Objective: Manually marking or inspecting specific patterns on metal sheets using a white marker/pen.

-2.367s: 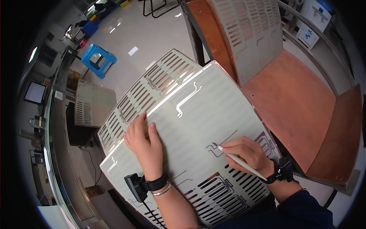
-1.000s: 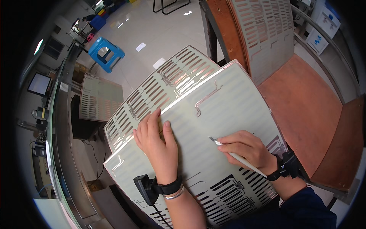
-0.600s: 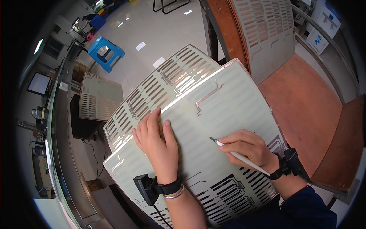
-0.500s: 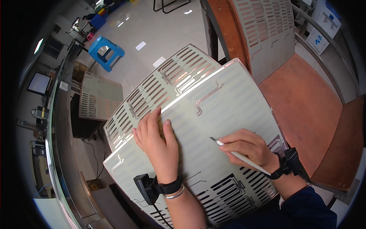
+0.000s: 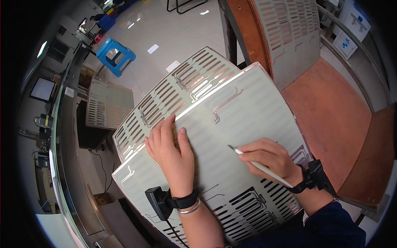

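Note:
A large pale grey-green panel (image 5: 215, 165) with copper and dark line patterns lies tilted in front of me. My left hand (image 5: 169, 151) rests on its left part, palm down with fingers spread, and holds nothing. In my right hand (image 5: 269, 159) is a craft knife (image 5: 264, 168) with a white handle and a small pointed blade, gripped like a pen. Its blade tip points to the upper left, close over the panel; whether it touches the surface I cannot tell. Beyond this panel's far edge shows another patterned panel (image 5: 165, 95).
To the right, more patterned panels (image 5: 289, 33) lean upright on a reddish-brown board (image 5: 326, 115). A further panel (image 5: 109, 103) stands at the left beside a metal-edged bench (image 5: 70, 165). A blue plastic stool (image 5: 115, 56) is on the tiled floor. A black cable (image 5: 175, 233) hangs from my left wristband.
My right hand and the knife have barely shifted, with the blade tip slightly higher in view. The left hand stays in place on the panel.

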The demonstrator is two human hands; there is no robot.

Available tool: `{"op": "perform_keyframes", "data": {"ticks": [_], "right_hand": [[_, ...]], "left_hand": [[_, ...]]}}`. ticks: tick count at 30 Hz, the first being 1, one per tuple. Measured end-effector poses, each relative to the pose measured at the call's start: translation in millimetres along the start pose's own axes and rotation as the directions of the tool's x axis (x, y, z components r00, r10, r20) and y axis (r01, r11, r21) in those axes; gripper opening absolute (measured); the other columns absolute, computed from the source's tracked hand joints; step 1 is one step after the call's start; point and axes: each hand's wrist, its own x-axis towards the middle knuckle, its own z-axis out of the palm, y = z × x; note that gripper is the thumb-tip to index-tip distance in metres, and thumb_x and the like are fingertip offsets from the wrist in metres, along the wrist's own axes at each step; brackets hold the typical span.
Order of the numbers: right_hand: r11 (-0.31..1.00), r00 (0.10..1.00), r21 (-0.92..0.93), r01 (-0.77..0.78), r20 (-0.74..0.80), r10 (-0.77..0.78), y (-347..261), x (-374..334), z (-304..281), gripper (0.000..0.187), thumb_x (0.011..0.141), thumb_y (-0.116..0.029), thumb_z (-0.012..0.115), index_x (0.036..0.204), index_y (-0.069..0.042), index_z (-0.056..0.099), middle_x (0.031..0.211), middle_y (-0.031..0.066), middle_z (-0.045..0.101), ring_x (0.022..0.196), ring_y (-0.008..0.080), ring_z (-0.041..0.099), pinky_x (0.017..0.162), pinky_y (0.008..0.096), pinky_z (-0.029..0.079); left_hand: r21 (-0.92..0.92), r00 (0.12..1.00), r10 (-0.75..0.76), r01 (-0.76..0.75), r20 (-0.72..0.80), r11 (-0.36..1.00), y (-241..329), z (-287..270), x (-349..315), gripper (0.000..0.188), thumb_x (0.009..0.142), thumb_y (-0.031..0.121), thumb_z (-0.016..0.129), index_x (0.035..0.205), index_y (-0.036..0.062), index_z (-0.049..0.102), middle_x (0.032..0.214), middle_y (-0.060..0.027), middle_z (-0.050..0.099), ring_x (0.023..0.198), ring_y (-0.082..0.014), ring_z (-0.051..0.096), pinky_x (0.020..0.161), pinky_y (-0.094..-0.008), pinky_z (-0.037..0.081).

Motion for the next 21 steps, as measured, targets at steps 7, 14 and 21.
{"op": "perform_keyframes", "data": {"ticks": [7, 14, 21], "right_hand": [[0.998, 0.999, 0.058, -0.038, 0.0, 0.038, 0.2, 1.8, -2.7, 0.032, 0.07, 0.007, 0.073, 0.099, -0.004, 0.066, 0.1, 0.0091, 0.067, 0.083, 0.0241, 0.066, 0.073, 0.0317, 0.055], [1.0, 0.999, 0.003, 0.002, -0.043, -0.002, 4.1, 18.5, 5.1, 0.032, 0.07, 0.006, 0.073, 0.1, -0.003, 0.066, 0.1, 0.0113, 0.068, 0.085, 0.0263, 0.067, 0.074, 0.0329, 0.055], [1.0, 0.999, 0.015, -0.008, -0.037, 0.009, 4.0, 19.0, 5.8, 0.032, 0.069, 0.006, 0.073, 0.099, -0.003, 0.066, 0.1, 0.011, 0.068, 0.086, 0.0264, 0.067, 0.075, 0.0322, 0.055]], "left_hand": [[0.016, 1.0, -0.002, 0.003, -0.004, 1.0, 1.2, -0.7, 0.2, 0.029, 0.093, 0.013, 0.057, 0.122, 0.0091, 0.059, 0.118, -0.0094, 0.061, 0.114, -0.029, 0.053, 0.111, -0.0505, 0.024], [0.021, 1.0, 0.005, -0.004, -0.012, 1.0, 1.9, -1.3, 1.4, 0.029, 0.093, 0.013, 0.058, 0.122, 0.0083, 0.059, 0.117, -0.0096, 0.061, 0.112, -0.029, 0.054, 0.109, -0.0475, 0.026], [0.02, 1.0, 0.006, -0.006, -0.011, 1.0, 2.3, -3.0, 1.0, 0.029, 0.093, 0.013, 0.058, 0.122, 0.0082, 0.058, 0.117, -0.0096, 0.061, 0.112, -0.029, 0.053, 0.109, -0.0469, 0.026]]}}
